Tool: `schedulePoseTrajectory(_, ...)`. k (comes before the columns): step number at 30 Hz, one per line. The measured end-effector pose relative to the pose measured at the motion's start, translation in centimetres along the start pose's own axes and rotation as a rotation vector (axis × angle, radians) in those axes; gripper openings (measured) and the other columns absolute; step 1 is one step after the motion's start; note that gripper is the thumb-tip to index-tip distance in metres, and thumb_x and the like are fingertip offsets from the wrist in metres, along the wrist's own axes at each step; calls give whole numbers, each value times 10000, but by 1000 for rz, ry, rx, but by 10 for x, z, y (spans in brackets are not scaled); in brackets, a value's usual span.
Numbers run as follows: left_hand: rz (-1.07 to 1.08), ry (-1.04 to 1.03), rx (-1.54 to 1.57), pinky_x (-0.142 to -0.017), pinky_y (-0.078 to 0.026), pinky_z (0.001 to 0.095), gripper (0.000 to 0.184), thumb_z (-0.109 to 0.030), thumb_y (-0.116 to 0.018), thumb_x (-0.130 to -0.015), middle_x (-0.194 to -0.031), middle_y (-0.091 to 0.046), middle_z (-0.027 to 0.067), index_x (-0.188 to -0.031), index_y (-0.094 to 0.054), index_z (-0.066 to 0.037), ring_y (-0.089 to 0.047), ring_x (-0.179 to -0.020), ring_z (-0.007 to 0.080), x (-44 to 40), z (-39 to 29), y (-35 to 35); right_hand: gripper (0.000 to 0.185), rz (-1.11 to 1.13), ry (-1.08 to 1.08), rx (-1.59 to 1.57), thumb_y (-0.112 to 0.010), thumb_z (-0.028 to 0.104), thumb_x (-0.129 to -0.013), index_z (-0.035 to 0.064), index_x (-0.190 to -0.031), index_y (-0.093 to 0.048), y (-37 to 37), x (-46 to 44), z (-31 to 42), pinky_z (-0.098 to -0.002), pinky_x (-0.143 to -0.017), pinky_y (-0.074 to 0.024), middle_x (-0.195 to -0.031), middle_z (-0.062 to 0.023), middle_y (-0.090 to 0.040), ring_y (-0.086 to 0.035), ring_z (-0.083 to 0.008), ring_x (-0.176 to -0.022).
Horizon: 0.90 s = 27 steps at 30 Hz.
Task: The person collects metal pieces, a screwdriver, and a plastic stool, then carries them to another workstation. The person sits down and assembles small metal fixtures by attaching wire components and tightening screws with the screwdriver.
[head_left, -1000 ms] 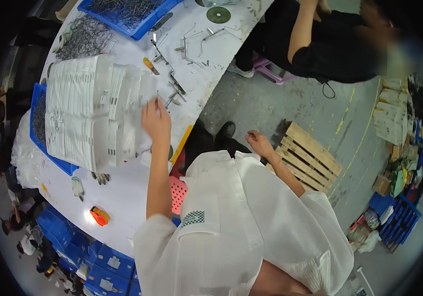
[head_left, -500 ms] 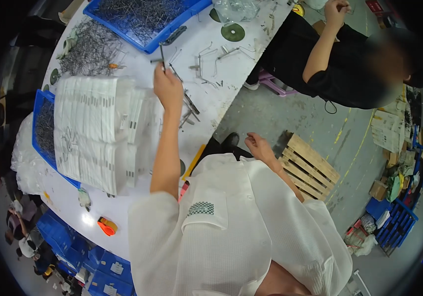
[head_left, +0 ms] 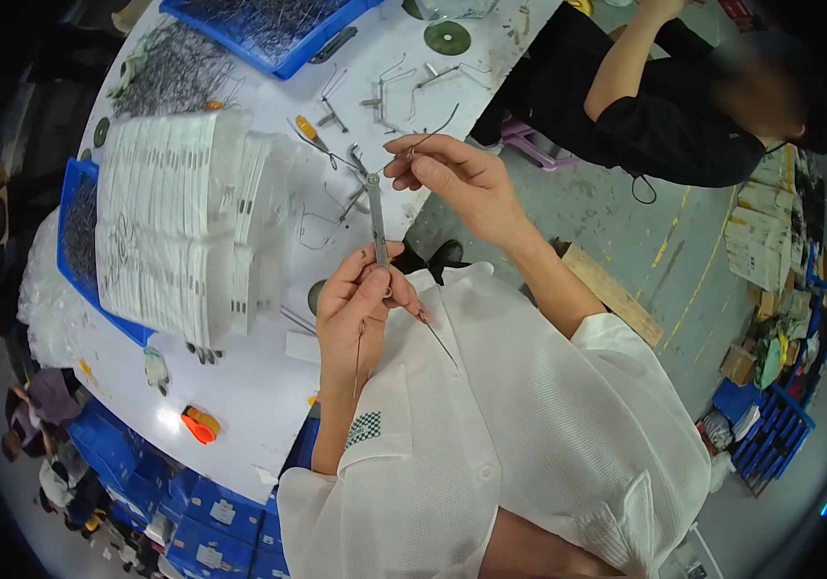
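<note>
The left hand (head_left: 350, 307) is wrapped around the lower part of a metal bar (head_left: 378, 227), which is right of the wrapped white stack (head_left: 153, 222). The right hand (head_left: 469, 188), farther right of the stack, is narrow, with thumb and fingertips drawn together on a thin wire (head_left: 444, 124) just beside the bar's upper end; whether these fingers also touch the bar, I cannot tell. 2 wire ends (head_left: 443, 348) hang below the left hand, lower and to the right of the stack.

The stack sits on a white worktop (head_left: 249, 386). Above and to the right of the stack are several bent wire pieces (head_left: 381, 94), a yellow-handled tool (head_left: 307, 127) and a green disc (head_left: 447, 38). Above the stack, a loose wire heap (head_left: 170, 75) lies near a blue tray (head_left: 288, 66) filled with more wire. A 2nd blue tray (head_left: 126, 323) shows along the stack's left and lower edges. Below the stack are a glove (head_left: 154, 370) and an orange object (head_left: 200, 425).

Well to the right of the stack, off the worktop, are a person in black (head_left: 659, 135), a pink stool (head_left: 537, 147) and a wooden pallet (head_left: 614, 289).
</note>
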State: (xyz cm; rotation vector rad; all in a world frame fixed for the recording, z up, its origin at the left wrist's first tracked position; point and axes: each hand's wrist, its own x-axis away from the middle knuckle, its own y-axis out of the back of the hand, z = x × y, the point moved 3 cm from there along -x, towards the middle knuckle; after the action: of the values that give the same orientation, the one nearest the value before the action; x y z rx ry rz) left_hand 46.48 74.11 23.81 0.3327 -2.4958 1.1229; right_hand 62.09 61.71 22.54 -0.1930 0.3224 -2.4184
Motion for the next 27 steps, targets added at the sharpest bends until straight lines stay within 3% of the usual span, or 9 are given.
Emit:
schedulePoseTrajectory(7,84,21,49,-708,-587,457,352,-97,-466,-1039,-780,-568,127,-1322,-511,109,-633,-727,259,41,21,-5,346,78,-18,-21,-565,216,-1044,-39,-1268,-635,-15,31,-1,-295,-864,-509,-1102,-111,-715,-656,-163,-993)
schedulePoseTrajectory(15,117,104,1,-687,-591,482,366,-112,-492,-1031,-753,-565,132,-1314,-512,118,-643,-718,278,66,48,-23,290,43,41,-125,-554,207,-1051,-47,-1124,-671,-12,72,-8,-282,-763,-519,-1060,-136,-720,-668,-170,-920)
schedulePoseTrajectory(18,161,90,-51,-732,-591,439,348,-121,-472,-1050,-780,-585,131,-1302,-522,114,-644,-720,248,75,53,-29,274,29,-16,-200,-551,203,-1052,-42,-1071,-671,-10,85,-7,-269,-728,-514,-1055,-152,-715,-667,-165,-900)
schedulePoseTrajectory(27,76,98,-53,-739,-589,380,343,-170,-497,-1055,-831,-667,165,-1251,-557,105,-687,-744,253,82,60,-37,302,66,-20,-219,-542,217,-1057,-34,-1195,-639,-20,90,2,-241,-720,-500,-1034,-119,-708,-633,-112,-813)
